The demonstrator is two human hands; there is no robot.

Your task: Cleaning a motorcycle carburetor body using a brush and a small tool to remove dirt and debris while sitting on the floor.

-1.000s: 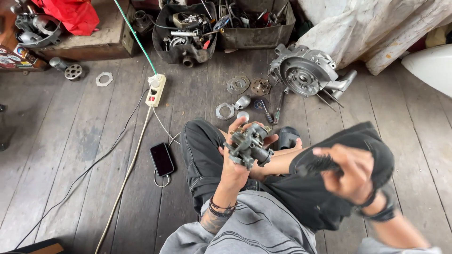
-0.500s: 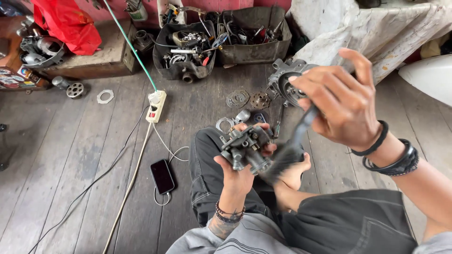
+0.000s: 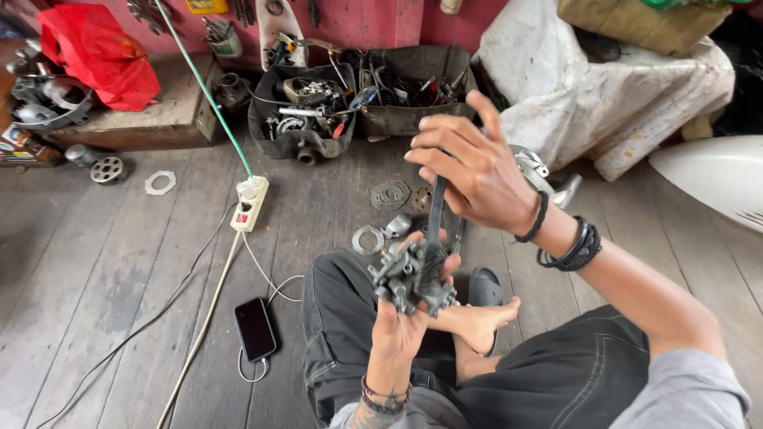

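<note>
— Carburetor (image 3: 412, 280) placement: where is it now?

— Your left hand (image 3: 401, 322) has its fingers clamped around it, above your lap, as before.

— And your right hand (image 3: 470, 171)?

— Half a second ago it was up and to the right; now it sits directly over the part, fingers pinched on a dark brush (image 3: 434, 238) (bristles touching the metal). Beyond, the parts bins (image 3: 306, 111) haven't moved.

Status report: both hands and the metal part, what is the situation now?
Left hand grips carburetor. Right hand holds dark brush down onto it. Nothing in the way.
</note>
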